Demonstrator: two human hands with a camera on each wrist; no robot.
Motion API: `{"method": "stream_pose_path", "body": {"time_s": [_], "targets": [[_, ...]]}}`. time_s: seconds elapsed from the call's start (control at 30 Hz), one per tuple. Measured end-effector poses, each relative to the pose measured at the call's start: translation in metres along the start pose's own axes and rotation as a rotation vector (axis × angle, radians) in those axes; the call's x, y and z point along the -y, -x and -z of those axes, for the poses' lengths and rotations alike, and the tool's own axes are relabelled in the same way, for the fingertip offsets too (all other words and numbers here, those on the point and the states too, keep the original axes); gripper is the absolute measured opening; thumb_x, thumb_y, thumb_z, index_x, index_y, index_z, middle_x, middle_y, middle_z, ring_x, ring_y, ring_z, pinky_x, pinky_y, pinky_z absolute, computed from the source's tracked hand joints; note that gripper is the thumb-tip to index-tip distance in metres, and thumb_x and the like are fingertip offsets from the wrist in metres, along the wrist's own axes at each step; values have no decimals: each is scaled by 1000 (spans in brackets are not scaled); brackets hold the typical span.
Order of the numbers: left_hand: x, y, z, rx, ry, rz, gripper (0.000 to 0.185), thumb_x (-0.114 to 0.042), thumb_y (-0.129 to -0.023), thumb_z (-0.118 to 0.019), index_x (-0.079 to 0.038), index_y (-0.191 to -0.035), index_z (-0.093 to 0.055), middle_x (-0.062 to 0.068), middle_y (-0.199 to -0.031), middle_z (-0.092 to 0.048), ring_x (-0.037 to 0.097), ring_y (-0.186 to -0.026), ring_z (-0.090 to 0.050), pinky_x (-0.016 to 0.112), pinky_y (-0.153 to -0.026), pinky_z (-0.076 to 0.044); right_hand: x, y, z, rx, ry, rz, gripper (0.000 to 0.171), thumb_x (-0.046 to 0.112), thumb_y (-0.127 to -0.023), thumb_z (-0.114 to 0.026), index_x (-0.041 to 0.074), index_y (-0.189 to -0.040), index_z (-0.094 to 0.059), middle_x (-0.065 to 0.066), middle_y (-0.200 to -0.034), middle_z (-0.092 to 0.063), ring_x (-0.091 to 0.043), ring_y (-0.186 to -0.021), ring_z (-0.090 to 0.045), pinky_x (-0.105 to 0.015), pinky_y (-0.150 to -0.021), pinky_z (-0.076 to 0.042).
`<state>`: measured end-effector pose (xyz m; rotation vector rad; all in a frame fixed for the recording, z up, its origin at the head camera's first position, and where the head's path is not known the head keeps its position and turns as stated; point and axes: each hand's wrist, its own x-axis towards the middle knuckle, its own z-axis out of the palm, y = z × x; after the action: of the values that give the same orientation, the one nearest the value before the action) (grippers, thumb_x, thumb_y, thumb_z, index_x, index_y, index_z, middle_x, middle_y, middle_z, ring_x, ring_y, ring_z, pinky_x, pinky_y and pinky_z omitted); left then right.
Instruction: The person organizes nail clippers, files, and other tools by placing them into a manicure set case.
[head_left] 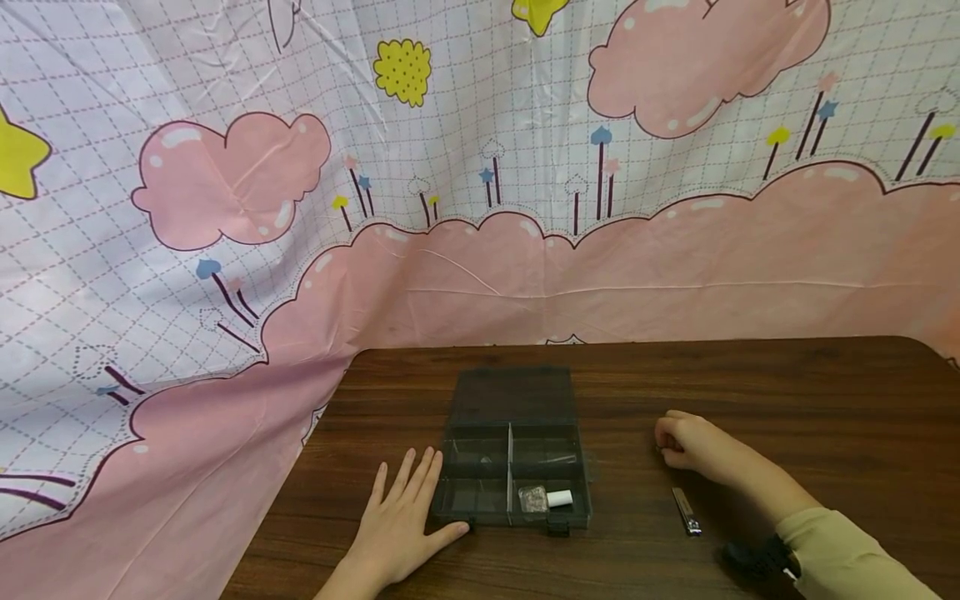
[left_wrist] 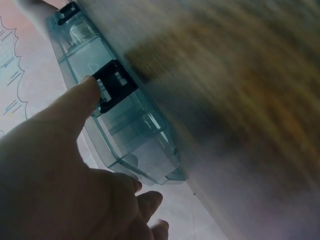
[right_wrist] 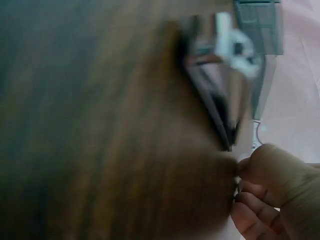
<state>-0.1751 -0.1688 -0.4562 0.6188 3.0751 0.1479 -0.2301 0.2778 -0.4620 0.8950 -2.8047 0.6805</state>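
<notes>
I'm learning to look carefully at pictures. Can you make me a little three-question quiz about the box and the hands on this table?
1. True or false: the lid of the compartment box is open.
2. Which hand lies flat on the table beside the box? A) left hand B) right hand C) neither
3. Fill in: the shiny metal tool lying near the right hand is a nail ____.

Key:
1. True. The lid lies back and the compartments show, one holding a small white piece.
2. A. The left hand is spread flat, its thumb at the box's front latch; the right hand's fingers are curled.
3. Clipper. The nail clipper lies on the table, apart from the box.
</notes>
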Motion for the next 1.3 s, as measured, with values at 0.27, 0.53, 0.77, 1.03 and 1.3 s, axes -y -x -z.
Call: {"method": "stream_pose_path", "body": {"time_s": [0.27,0.53,0.77,1.03,1.3], "targets": [[1,0,0,1,7,5,99,-79,-83,-34,-15,-155,-12,4,-160,-11,25,-146,-2,54,-113,7,-6,-3,-6,2,1,37,26,-7,-77,-64,12,-74,-47,6,-76,-38,-3,-64,-34,-19,-50,-32],[0,0,0,6,-3,1,99,-79,-84,-34,-15,-155,-13,4,-159,-11,26,-145,-4,57,-112,3,-5,-6,-2,82,-13,24,22,-5,-79,-63,11,-77,-46,4,-77,-39,-5,-64,-33,-20,-51,-31],[1,0,-1,4,-19,-5,99,-80,-84,-32,-15,-155,-12,4,-159,-11,26,-145,-4,58,-112,2,-5,-5,1,139,-66,-34,19,-2,-82,-64,10,-82,-49,2,-82,-44,-6,-67,-40,-24,-54,-40],[0,1,-1,-1,-3,-6,98,-79,-84,-34,-14,-155,-13,5,-159,-12,27,-145,-4,57,-112,4,-6,-4,0,120,-79,-55,21,-1,-80,-67,11,-81,-49,3,-81,-45,-6,-68,-42,-25,-55,-42],[1,0,-3,1,-21,-8,98,-79,-84,-32,-14,-155,-12,5,-159,-12,27,-145,-4,59,-112,2,-4,-1,5,96,-152,-40,23,-2,-80,-69,11,-84,-50,5,-78,-49,-4,-66,-44,-24,-54,-42]]}}
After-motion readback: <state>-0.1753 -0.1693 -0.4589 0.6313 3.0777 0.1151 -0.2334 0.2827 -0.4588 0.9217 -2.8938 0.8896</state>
